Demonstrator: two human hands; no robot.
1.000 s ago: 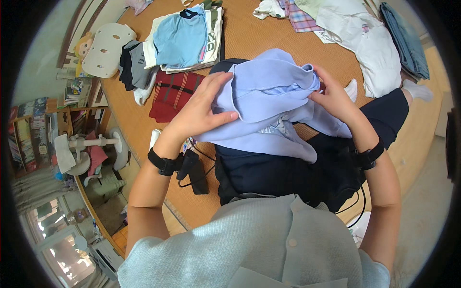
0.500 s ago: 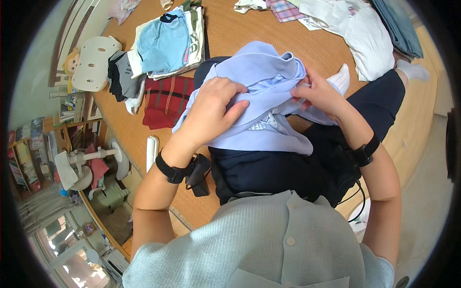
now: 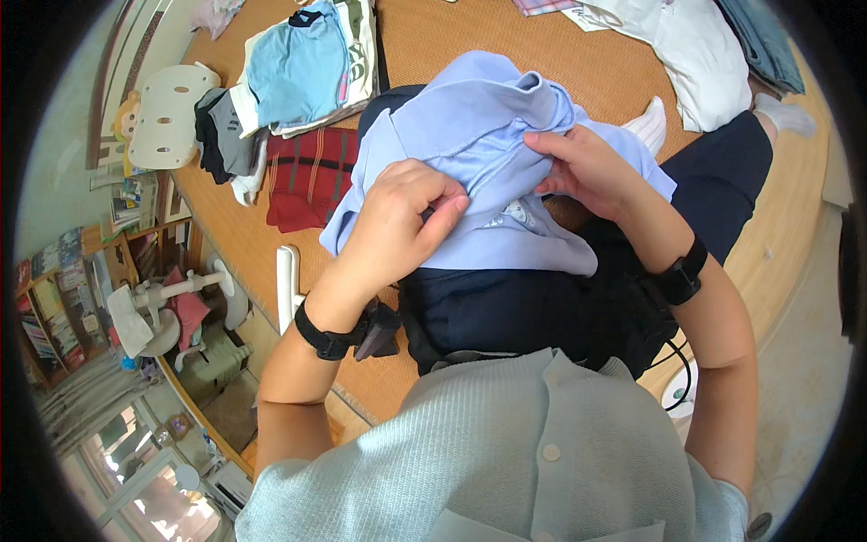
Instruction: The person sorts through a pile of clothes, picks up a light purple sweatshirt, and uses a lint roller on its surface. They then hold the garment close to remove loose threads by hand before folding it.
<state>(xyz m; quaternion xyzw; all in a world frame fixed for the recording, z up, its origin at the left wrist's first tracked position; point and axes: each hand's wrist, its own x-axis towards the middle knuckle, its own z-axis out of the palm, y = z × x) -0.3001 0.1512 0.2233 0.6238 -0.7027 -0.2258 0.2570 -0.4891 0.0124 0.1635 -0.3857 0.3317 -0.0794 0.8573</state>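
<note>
A periwinkle-blue sweatshirt (image 3: pixel 424 126) lies bunched across my lap, a white print partly showing among its folds. My left hand (image 3: pixel 406 212) is closed on its near left part, thumb and fingers pinched together over the cloth. At the right, my right hand (image 3: pixel 582 172) grips a fold near the middle of the sweatshirt between thumb and fingers. The collar or hem edge curls up beyond the hands. Some of the cloth under both palms is hidden.
On the woven mat (image 3: pixel 433 36), left of the sweatshirt, lie a red plaid garment (image 3: pixel 310 176), a stack of folded shirts (image 3: pixel 298 72) and grey and black clothes (image 3: pixel 226 135). White clothing (image 3: pixel 700 77) and folded jeans (image 3: pixel 768 45) lie far right. A white bar-shaped object (image 3: pixel 287 280) rests near my left forearm.
My right hand has moved slightly left and inward, onto a fold of the sweatshirt. Cloth on the right has spread outward past that hand. My left hand stays on the near left part.
</note>
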